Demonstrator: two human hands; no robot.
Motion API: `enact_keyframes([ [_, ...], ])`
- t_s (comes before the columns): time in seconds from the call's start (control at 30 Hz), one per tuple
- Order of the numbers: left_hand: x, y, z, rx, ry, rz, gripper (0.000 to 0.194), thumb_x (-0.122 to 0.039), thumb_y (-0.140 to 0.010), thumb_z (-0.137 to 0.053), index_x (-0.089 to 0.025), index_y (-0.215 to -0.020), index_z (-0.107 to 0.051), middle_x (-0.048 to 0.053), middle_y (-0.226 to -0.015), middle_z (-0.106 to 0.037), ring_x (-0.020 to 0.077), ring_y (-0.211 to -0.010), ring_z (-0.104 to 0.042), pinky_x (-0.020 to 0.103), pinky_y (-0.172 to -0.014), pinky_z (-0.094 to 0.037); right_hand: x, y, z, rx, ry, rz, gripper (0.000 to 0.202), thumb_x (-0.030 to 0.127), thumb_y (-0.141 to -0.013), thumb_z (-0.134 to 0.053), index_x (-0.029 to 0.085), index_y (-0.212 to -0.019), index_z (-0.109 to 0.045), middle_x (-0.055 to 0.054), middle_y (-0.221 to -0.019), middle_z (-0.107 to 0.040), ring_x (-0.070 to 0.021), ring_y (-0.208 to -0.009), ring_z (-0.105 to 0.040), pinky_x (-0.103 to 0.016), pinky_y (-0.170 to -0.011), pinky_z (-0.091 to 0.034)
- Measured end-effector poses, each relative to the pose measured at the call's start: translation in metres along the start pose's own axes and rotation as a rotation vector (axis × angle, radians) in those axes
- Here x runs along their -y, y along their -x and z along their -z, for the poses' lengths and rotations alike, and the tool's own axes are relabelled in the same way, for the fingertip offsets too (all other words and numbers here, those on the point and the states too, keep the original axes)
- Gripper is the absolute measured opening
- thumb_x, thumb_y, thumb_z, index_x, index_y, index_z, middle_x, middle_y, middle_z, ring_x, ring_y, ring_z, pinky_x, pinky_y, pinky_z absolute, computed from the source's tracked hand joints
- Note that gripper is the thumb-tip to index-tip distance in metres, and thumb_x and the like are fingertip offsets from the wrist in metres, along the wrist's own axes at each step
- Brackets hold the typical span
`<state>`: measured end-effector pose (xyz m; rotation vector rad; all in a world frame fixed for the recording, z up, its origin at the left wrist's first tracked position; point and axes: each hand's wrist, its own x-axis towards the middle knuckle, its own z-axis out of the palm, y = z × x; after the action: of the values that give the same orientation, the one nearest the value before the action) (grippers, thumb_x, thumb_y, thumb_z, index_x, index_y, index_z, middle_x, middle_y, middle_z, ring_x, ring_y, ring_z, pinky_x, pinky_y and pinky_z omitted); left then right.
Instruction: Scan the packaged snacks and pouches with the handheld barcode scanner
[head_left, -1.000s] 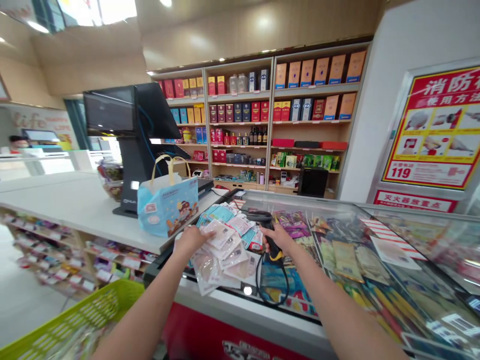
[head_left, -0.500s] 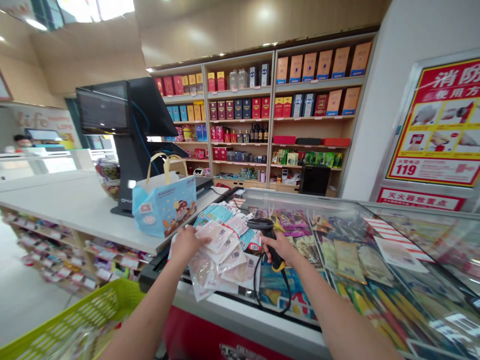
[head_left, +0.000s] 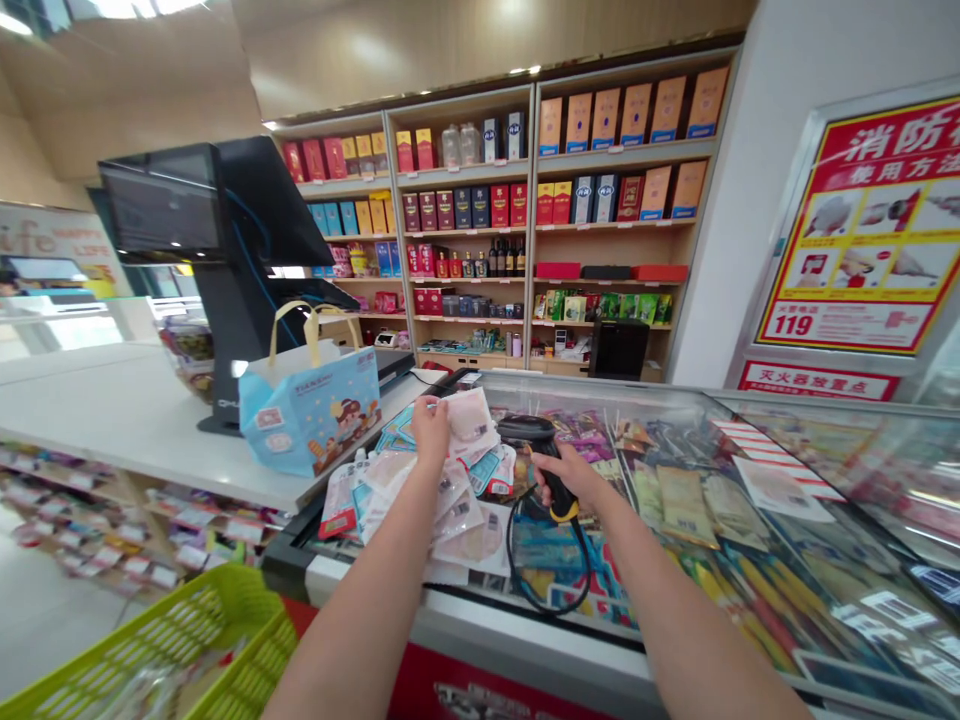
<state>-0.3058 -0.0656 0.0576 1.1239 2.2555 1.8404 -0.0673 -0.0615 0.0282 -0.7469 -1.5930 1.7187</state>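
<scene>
My left hand (head_left: 431, 428) pinches the upper left part of a clear flat packet (head_left: 472, 420) above a pile of similar packets (head_left: 459, 505) on the glass freezer top. My right hand (head_left: 559, 475) is wrapped round the handle of a black barcode scanner (head_left: 529, 430), whose head points left toward the held packet. Its black cable (head_left: 512, 560) loops down over the glass. Blue and white pouches (head_left: 487, 470) lie under and beside the clear packets, and a red and white pouch (head_left: 339, 510) lies at the pile's left edge.
A light blue paper bag (head_left: 311, 410) stands on the white counter (head_left: 112, 420), near a black checkout terminal (head_left: 225, 260). The green basket (head_left: 172, 640) is at lower left. Frozen goods show beneath the freezer glass; stocked shelves (head_left: 465, 230) stand behind.
My left hand has moved up and right, and a clear packet is now raised in it near the scanner. My right hand still holds the scanner. The view has shifted slightly right.
</scene>
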Motion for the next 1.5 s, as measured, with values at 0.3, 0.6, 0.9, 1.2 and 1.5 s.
enact_keyframes([
  [0.3,0.025,0.002,-0.033,0.004,0.108,0.048,0.007,-0.026,-0.084,-0.046,-0.021,-0.086,-0.05,-0.003,-0.067,-0.056,0.016,-0.069,-0.058,0.026,-0.07,-0.044,-0.005,0.0,0.003,0.009,0.091,-0.05,0.041,0.048,-0.064,-0.072,0.021,-0.081,-0.045,0.008,-0.049,-0.054,-0.01,-0.036,-0.049,-0.023,-0.037,-0.044],
  [0.6,0.031,-0.001,-0.035,-0.058,0.19,0.05,0.004,-0.022,-0.082,-0.05,-0.021,-0.08,-0.048,-0.004,-0.067,-0.052,0.0142,-0.067,-0.054,0.027,-0.071,-0.042,-0.004,0.002,-0.003,0.013,0.139,-0.081,0.045,0.052,-0.063,-0.072,0.021,-0.082,-0.045,0.009,-0.048,-0.052,-0.0091,-0.036,-0.047,-0.024,-0.038,-0.045],
  [0.9,0.033,0.002,-0.036,-0.053,0.174,0.041,0.003,-0.024,-0.081,-0.049,-0.022,-0.08,-0.047,-0.006,-0.058,-0.046,0.0152,-0.06,-0.052,0.027,-0.062,-0.039,-0.008,0.001,-0.004,0.016,0.141,-0.081,0.04,0.048,-0.066,-0.069,0.021,-0.082,-0.044,0.008,-0.051,-0.053,-0.0092,-0.037,-0.048,-0.024,-0.038,-0.046],
  [1.2,0.014,0.0,-0.042,0.033,0.087,0.004,0.004,-0.026,-0.081,-0.048,-0.022,-0.082,-0.049,-0.001,-0.067,-0.055,0.0198,-0.072,-0.059,0.031,-0.073,-0.044,-0.005,0.001,0.006,-0.014,0.036,-0.078,0.043,0.048,-0.062,-0.074,0.021,-0.08,-0.045,0.008,-0.049,-0.053,-0.0089,-0.038,-0.048,-0.024,-0.04,-0.047],
  [1.5,-0.058,0.048,-0.11,0.219,0.095,-0.093,0.002,-0.021,-0.081,-0.05,-0.021,-0.08,-0.051,0.001,-0.07,-0.059,0.0181,-0.073,-0.06,0.029,-0.073,-0.045,0.009,0.059,0.071,-0.23,-0.051,-0.042,0.037,0.046,-0.069,-0.073,0.021,-0.079,-0.047,0.007,-0.051,-0.055,-0.0094,-0.038,-0.049,-0.023,-0.039,-0.045],
])
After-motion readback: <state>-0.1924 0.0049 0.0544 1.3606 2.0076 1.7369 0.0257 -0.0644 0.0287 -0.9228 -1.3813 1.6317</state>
